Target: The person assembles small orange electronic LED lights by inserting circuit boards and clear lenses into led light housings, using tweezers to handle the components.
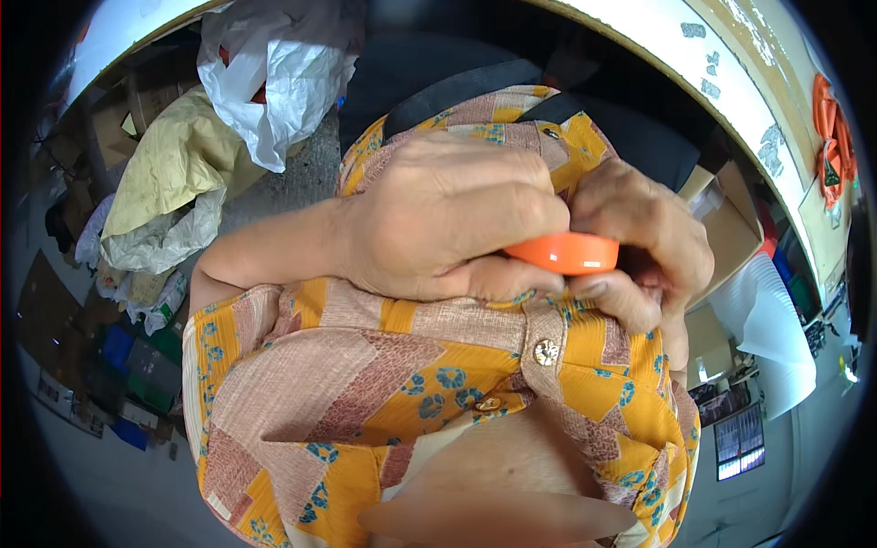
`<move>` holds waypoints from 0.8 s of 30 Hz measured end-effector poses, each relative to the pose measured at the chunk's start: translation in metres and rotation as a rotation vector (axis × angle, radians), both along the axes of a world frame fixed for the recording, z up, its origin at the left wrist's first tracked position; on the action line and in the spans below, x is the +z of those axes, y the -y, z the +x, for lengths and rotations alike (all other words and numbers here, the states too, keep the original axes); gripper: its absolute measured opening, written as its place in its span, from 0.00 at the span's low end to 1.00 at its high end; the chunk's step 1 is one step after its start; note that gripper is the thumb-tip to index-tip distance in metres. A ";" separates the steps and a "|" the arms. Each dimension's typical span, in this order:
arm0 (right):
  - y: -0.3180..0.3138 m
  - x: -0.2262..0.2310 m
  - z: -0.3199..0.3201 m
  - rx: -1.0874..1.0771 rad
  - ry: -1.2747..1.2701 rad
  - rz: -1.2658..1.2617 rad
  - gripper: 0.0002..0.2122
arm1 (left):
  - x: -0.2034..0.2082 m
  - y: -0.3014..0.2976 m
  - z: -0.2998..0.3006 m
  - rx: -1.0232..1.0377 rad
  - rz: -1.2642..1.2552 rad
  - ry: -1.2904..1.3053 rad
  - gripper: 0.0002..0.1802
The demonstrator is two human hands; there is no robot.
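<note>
Close in front of my chest, both hands meet around a glossy orange piece (571, 253) with a smooth, rounded outline. Its kind cannot be made out, since fingers cover both ends. My left hand (457, 215) is closed on it, the thumb below and the curled fingers above. From the other side my right hand (644, 242) pinches at it with bent fingers, the thumb under its right end. A patterned yellow and pink shirt (402, 365) with buttons lies right behind the hands.
A pale worktop (731, 87) curves along the top and right. An orange looped strap or cord (829, 151) lies at far right. A white plastic bag (283, 87) and a yellowish sack (169, 164) are at left. Cardboard (735, 210) and a white sheet roll (772, 338) stand right.
</note>
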State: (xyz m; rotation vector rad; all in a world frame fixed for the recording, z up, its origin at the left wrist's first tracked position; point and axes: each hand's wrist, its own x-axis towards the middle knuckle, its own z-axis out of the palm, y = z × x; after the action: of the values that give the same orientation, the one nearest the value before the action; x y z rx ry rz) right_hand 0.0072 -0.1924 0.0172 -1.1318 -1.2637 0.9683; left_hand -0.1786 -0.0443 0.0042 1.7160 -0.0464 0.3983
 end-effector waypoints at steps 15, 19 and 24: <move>0.018 -0.017 -0.008 -0.412 -0.611 -0.302 0.13 | -0.016 0.013 0.017 0.235 -0.538 -0.206 0.15; 0.012 -0.009 -0.006 -0.359 -0.591 -0.359 0.10 | -0.006 -0.008 0.016 0.087 -0.231 -0.237 0.18; 0.013 -0.006 -0.006 -0.373 -0.593 -0.411 0.10 | -0.003 -0.003 0.013 0.073 -0.394 -0.306 0.19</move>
State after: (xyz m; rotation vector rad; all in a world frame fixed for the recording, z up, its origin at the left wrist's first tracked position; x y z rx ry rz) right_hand 0.0007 -0.2056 0.0114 -1.2098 -0.3678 1.1860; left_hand -0.1652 -0.0408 0.0008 1.3733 0.3002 0.1783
